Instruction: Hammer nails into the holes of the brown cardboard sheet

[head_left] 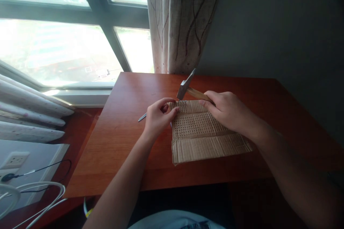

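My right hand [228, 109] is wrapped around the wooden handle of a hammer [198, 94]. The hammer's metal head is low over the far left edge of a piece of corrugated cardboard [204, 148] lying on the table. Rows of small holes cover the cardboard's middle and far parts. Several small dark nail-like pieces [183, 102] stand in a row along that far edge, right by the hammer head. At the far left corner my left hand [159, 114] is curled, thumb and forefinger closing in beside the hammer head; what they pinch is too small to make out.
A thin metal object [142, 117] sticks out left of my left hand on the reddish wooden table [120, 143]. Behind it are a window [53, 50], a curtain [185, 25] and a dark wall. White cables [57, 186] hang at the lower left near a socket [14, 160].
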Motion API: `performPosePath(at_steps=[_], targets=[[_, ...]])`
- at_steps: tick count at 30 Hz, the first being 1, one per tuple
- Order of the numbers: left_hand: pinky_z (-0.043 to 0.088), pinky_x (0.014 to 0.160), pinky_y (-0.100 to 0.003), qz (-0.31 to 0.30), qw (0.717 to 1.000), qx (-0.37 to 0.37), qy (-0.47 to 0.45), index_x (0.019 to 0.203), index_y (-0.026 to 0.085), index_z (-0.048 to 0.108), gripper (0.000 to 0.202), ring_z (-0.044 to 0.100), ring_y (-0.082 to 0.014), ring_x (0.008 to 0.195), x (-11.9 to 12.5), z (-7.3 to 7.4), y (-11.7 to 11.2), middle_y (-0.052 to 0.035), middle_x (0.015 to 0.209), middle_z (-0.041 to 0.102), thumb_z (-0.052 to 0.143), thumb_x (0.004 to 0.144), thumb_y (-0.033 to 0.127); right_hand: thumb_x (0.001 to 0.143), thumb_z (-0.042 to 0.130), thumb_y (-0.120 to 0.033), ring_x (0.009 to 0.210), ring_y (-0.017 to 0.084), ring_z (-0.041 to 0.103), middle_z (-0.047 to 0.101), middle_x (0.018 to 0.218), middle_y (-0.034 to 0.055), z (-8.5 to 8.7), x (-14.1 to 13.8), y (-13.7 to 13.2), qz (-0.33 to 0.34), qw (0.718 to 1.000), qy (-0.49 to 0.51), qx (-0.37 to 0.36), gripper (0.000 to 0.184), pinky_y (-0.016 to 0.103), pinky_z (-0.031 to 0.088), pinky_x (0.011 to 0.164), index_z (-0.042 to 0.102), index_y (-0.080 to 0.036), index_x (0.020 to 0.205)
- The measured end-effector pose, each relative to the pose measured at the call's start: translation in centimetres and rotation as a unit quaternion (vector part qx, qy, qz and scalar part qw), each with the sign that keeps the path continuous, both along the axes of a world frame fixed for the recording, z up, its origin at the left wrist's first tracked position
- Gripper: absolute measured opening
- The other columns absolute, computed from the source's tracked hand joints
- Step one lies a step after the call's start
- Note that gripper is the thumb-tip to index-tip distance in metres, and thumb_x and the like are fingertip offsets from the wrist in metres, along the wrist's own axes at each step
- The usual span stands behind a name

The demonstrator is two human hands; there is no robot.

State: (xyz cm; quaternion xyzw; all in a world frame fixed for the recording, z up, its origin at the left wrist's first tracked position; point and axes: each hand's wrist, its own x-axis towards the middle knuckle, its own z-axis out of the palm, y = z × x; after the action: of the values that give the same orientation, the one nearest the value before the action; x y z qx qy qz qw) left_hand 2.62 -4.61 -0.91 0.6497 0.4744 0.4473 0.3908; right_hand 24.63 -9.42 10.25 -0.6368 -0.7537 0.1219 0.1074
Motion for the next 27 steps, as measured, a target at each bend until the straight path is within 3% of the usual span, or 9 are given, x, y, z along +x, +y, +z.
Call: performPosePath(at_steps=[18,27], targets=[[0.03,0.052,-0.023,-0.008,1.0,-0.03,-0.001,0.098,0.02,0.076,0.027,0.036,-0.0098,0.056,0.1,-0.1,0.0,0.0062,0.06,0.04,0.077,0.076,0.036,0.101,0.045,-0.039,0.068,0.018,0.06,0.066,0.076,0.0043,-0.2,-0.6,0.1,0.009,1.0,0.001,-0.009,0.026,0.031,0.033,0.063,0.054,-0.022,0.085],[0.026,0.052,-0.023,-0.008,0.999,-0.037,-0.013,0.098,0.017,0.075,0.03,0.034,-0.009,0.056,0.1,0.1,0.0,0.0068,0.06,0.037,0.077,0.075,0.037,0.102,0.044,-0.042,0.072,0.021,0.064,0.068,0.077,0.0053,-1.4,-0.7,0.3,0.007,1.0,0.002,-0.003,0.027,0.032,0.035,0.066,0.057,-0.022,0.089]])
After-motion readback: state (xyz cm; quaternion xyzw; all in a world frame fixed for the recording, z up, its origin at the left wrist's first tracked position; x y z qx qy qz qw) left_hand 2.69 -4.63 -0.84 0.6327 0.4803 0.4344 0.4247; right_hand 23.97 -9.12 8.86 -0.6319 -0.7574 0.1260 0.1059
